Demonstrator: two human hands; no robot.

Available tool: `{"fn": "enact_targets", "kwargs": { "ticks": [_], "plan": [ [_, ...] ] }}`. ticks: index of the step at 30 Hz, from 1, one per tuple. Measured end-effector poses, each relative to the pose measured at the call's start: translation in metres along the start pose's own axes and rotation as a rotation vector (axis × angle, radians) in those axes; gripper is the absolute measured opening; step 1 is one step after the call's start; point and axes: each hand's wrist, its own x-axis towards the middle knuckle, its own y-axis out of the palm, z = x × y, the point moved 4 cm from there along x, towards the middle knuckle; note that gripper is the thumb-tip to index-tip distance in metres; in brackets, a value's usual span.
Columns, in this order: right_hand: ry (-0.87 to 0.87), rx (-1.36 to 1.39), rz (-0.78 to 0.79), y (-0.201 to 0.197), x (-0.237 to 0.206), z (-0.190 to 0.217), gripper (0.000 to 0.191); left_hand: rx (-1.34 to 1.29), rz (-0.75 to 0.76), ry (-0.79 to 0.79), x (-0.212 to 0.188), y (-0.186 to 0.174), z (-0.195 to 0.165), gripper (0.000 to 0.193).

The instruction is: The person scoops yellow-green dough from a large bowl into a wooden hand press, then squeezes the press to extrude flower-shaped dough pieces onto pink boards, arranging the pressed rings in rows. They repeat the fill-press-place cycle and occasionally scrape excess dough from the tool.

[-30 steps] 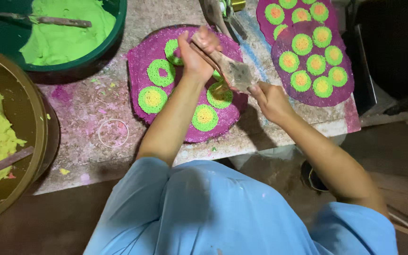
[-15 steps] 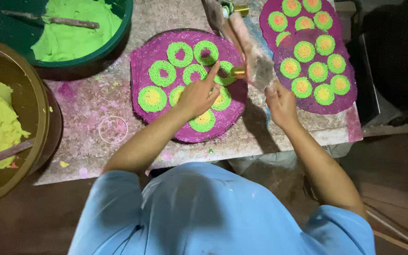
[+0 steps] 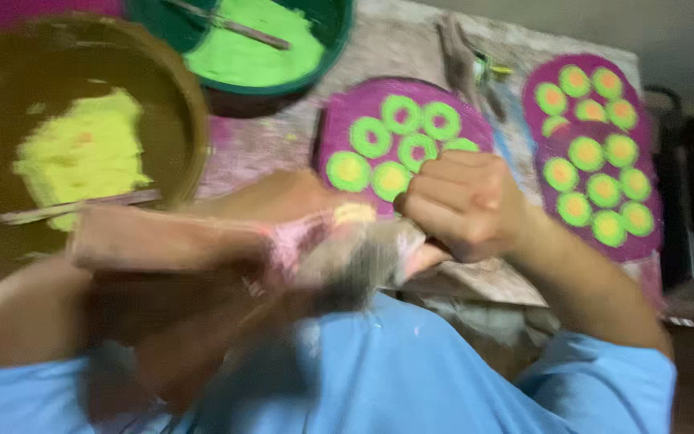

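While the right hand is fisted around a grey cloth bag, its long axis runs leftward to the blurred left hand. Whether that grip is closed cannot be told. Behind lies the purple disc.

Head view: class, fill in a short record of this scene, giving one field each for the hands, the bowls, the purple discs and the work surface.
right hand: right hand clenched in a fist, gripping the neck of a grey cloth bag
left hand: blurred, hidden behind the bag; grip cannot be told
bowls: brown bowl with yellow powder and a stick; green bowl with green powder and a stick
discs: near purple disc and far purple disc, both carrying green rings with yellow centres
surface: powder-stained table
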Motion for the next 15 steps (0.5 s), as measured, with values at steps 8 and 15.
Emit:
{"fn": "enact_targets", "kwargs": {
  "ticks": [8, 15],
  "plan": [
    [-0.147, 0.715, 0.438, 0.114, 0.176, 0.043, 0.048, -0.326, -0.072, -0.437, -0.207, -0.041, -0.014, 0.023],
    [-0.123, 1.197, 0.463, 0.197, 0.248, 0.051, 0.032, -0.348, -0.317, -0.509, -0.385, -0.045, 0.028, 0.023]
  ]
}}
